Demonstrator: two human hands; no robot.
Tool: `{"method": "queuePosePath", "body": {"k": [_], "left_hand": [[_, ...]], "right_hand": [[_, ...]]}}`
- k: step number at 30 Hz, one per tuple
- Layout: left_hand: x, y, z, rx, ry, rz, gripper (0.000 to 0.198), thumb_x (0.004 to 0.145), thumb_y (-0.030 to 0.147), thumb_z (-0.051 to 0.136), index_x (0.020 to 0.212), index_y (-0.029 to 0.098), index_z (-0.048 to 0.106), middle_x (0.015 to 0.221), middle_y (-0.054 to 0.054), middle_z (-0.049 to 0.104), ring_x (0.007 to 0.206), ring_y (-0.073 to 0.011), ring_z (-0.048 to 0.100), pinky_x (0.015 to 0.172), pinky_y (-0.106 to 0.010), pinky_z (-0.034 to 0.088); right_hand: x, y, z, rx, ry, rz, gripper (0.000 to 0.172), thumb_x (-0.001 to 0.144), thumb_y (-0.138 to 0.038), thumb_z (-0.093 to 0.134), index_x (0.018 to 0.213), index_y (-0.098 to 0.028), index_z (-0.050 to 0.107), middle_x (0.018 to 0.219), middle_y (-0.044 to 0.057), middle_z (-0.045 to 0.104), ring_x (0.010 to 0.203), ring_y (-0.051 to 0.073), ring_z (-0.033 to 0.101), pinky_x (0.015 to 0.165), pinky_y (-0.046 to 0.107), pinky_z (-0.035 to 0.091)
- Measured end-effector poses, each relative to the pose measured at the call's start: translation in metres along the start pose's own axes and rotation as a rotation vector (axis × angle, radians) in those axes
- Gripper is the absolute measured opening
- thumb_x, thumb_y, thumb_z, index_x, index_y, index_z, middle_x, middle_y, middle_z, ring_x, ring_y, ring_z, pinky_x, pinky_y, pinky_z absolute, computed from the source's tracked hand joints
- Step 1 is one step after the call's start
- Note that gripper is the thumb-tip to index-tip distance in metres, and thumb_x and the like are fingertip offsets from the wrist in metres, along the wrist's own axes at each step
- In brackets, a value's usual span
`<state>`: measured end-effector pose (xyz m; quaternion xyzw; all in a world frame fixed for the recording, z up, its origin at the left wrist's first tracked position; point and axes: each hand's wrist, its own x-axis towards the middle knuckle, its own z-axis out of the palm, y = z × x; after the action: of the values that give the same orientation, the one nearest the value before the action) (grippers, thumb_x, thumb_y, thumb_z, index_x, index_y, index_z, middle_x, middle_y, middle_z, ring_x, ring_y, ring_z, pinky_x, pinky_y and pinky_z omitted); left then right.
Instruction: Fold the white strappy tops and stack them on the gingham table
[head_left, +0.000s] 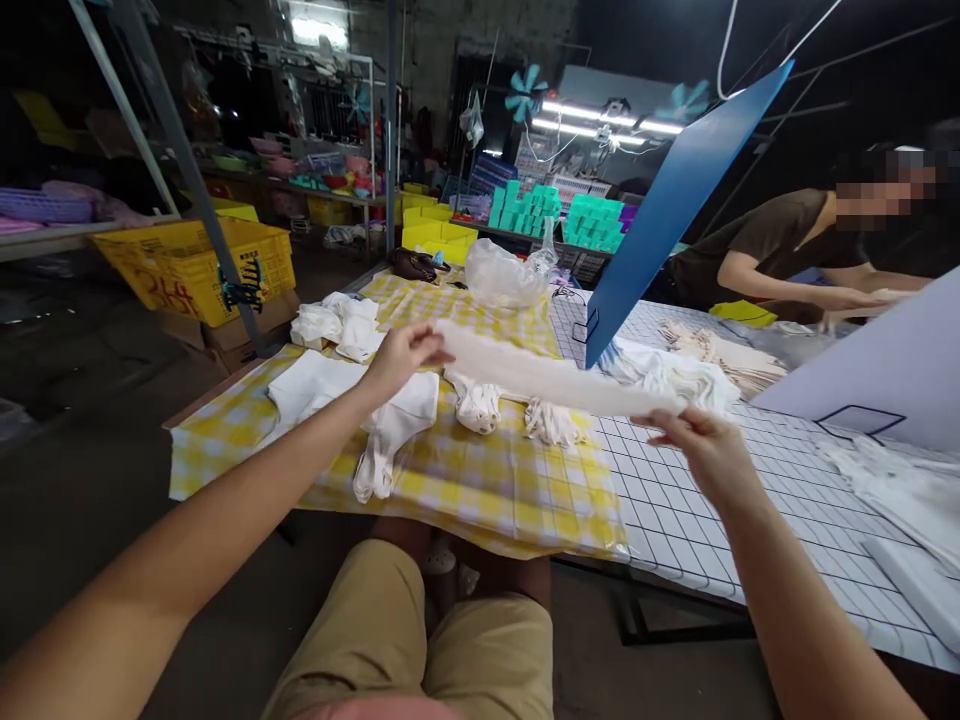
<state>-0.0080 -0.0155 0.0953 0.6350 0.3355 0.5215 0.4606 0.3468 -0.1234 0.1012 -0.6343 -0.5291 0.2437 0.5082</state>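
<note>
Stretched between my two hands is a long band of white cloth, held up over the table and sloping down to the right. The fingers of my left hand pinch its left end, while my right hand grips the right end. Just behind and below the cloth lie two bunches of white straps, a left bunch and a right bunch, partly covered by it. Beneath my left forearm, flat white garments with straps lie near the table's front edge.
A yellow checked tablecloth meets a white grid-patterned one. A blue panel stands upright on the right, beside a white garment pile. Behind it, a co-worker leans over. A yellow crate and clear plastic bag are also there.
</note>
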Motion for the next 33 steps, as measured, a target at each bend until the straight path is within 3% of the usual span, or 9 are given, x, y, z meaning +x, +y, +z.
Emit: {"method": "queuePosePath", "body": {"k": [2,5,9,16,24,28,33], "left_hand": [[-0.041,-0.027,-0.007,0.156,-0.092,-0.033,0.019,0.076,0.032,0.055,0.077,0.014,0.06,0.075,-0.001,0.065,0.075,-0.0159,0.065,0.075,-0.028,0.051],[-0.097,-0.066,-0.011,0.375,-0.275,-0.041,0.018,0.079,0.027,0.05,0.082,0.015,0.064,0.092,-0.005,0.068,0.09,-0.0178,0.062,0.082,-0.029,0.049],[-0.137,-0.093,-0.01,0.533,-0.405,0.015,0.019,0.081,0.019,0.045,0.081,0.018,0.064,0.104,-0.006,0.066,0.1,-0.0156,0.059,0.089,-0.027,0.045],[-0.151,-0.099,-0.009,0.702,-0.477,0.085,0.021,0.079,0.009,0.043,0.081,0.02,0.061,0.111,-0.005,0.061,0.102,-0.014,0.058,0.089,-0.028,0.046],[-0.157,-0.103,-0.006,0.771,-0.461,0.202,0.021,0.081,0.008,0.043,0.082,0.019,0.06,0.11,-0.007,0.062,0.107,-0.0166,0.055,0.09,-0.032,0.046],[-0.157,-0.095,-0.002,0.69,-0.404,0.171,0.021,0.082,0.009,0.041,0.083,0.02,0.059,0.102,-0.005,0.065,0.103,-0.0164,0.055,0.088,-0.032,0.046],[-0.149,-0.065,0.002,0.509,-0.208,0.037,0.016,0.082,0.016,0.043,0.077,0.021,0.058,0.096,-0.004,0.066,0.104,-0.0183,0.054,0.085,-0.031,0.046]], "right_hand": [[-0.025,0.029,0.001,-0.089,-0.161,0.055,0.038,0.06,-0.051,0.071,0.074,-0.016,0.07,0.083,0.009,0.069,0.072,0.02,0.061,0.064,0.032,0.052],[-0.057,0.073,0.007,-0.143,-0.321,0.073,0.038,0.061,-0.055,0.068,0.076,-0.02,0.071,0.092,0.008,0.068,0.083,0.023,0.061,0.069,0.033,0.051],[-0.08,0.107,0.011,-0.22,-0.4,0.061,0.041,0.065,-0.06,0.062,0.077,-0.022,0.071,0.097,0.009,0.067,0.092,0.025,0.06,0.077,0.033,0.05],[-0.091,0.121,0.011,-0.3,-0.409,-0.042,0.034,0.071,-0.056,0.059,0.073,-0.025,0.071,0.097,0.009,0.067,0.097,0.027,0.06,0.087,0.039,0.046],[-0.101,0.122,0.015,-0.313,-0.37,-0.033,0.031,0.07,-0.054,0.06,0.072,-0.025,0.07,0.102,0.009,0.065,0.099,0.028,0.06,0.081,0.037,0.051],[-0.101,0.119,0.013,-0.309,-0.346,-0.02,0.03,0.071,-0.053,0.059,0.074,-0.025,0.069,0.102,0.009,0.065,0.099,0.027,0.059,0.081,0.037,0.05],[-0.098,0.093,0.007,-0.157,-0.223,0.03,0.032,0.066,-0.054,0.063,0.071,-0.023,0.067,0.099,0.01,0.066,0.101,0.029,0.058,0.081,0.038,0.049]]}}
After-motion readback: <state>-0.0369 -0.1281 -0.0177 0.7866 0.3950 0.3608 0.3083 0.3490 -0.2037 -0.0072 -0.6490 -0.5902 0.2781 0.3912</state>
